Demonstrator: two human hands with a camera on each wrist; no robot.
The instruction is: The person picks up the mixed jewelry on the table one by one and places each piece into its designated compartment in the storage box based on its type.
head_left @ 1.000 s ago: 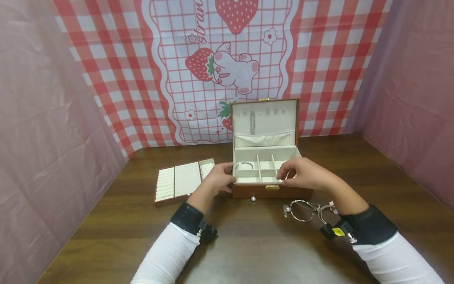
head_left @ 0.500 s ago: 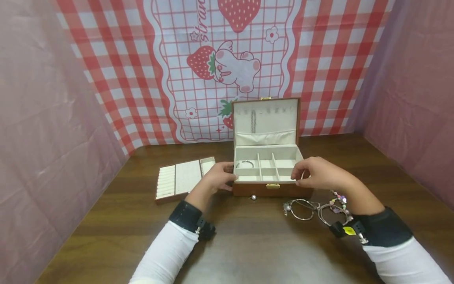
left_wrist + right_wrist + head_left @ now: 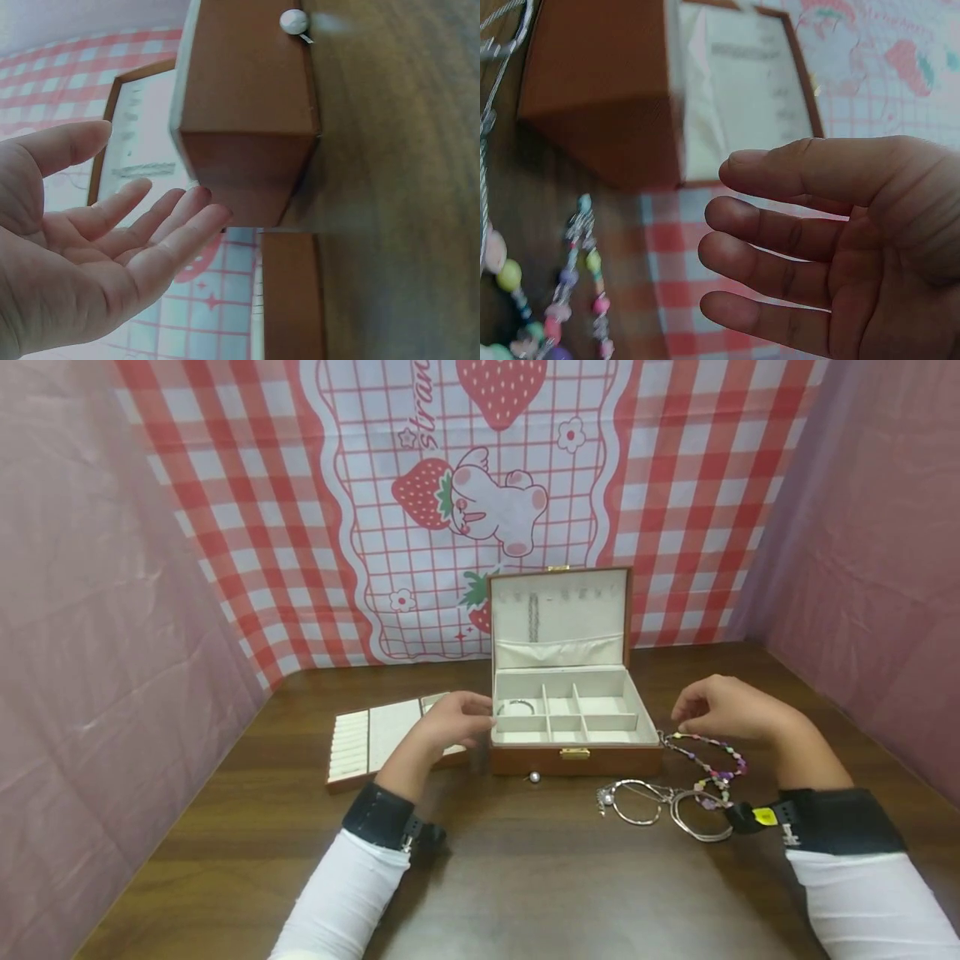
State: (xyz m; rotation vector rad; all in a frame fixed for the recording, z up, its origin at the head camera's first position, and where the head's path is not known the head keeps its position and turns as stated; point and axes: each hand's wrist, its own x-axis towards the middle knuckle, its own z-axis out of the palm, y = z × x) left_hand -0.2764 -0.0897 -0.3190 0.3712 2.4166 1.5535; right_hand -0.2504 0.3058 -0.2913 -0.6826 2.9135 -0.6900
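Observation:
A brown jewelry box (image 3: 577,762) stands with its lid raised and its cream compartments showing. At its left side is my left hand (image 3: 447,727), fingers relaxed and holding nothing; the left wrist view shows its open palm (image 3: 97,277) beside the box corner. My right hand (image 3: 731,706) hovers to the right of the box with loosely bent fingers, nothing between them. Below that hand lies a colorful beaded necklace (image 3: 738,760), and its beads (image 3: 559,311) show in the right wrist view. A silver bracelet (image 3: 517,704) rests in the back left compartment. In the lid hangs a chain (image 3: 534,618).
A brown tray (image 3: 393,735) with ring rolls lies left of the box, partly behind my left hand. In front of the box sits a pearl-like knob or stud (image 3: 534,777). Silver bangles (image 3: 637,803) lie at the front right. A checkered cloth (image 3: 686,502) hangs behind.
My right hand has moved right, from over the box's compartments to beyond its right side, uncovering the beaded necklace. My left hand has shifted slightly up and left at the box's edge.

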